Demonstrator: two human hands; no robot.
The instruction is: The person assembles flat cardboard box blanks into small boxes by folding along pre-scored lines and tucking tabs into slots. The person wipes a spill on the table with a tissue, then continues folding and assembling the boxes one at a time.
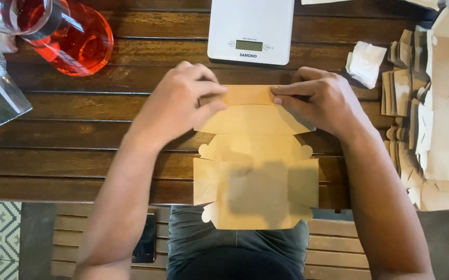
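Two hands work one flat kraft-card box blank point(255, 166) in the head view. The blank lies on the dark slatted bench point(79, 135), directly below the white kitchen scale point(250, 28), with its near edge overhanging the bench toward the person's lap.

The left hand point(183, 101) is closed in a pinch on the left end of the blank's far flap point(248, 95). The right hand point(320, 98) is closed in a matching pinch on the right end of the same flap. The flap sits just below the scale and appears raised off the panel beneath it.

To fold this flap well, keep both pinches level with each other, so that the crease runs straight along the scored line. Press evenly from both ends toward the middle. Judged from the overhang, the blank could slide toward the lap; hold the heels of the hands down on the panel to check it.

Left of the scale, a glass jar of red liquid point(71, 36) lies tilted. Right of the scale lie a crumpled white tissue point(365, 62) and a stack of further card blanks point(432, 114). Well below the scale, a dark phone point(145, 239) rests on a slatted seat.
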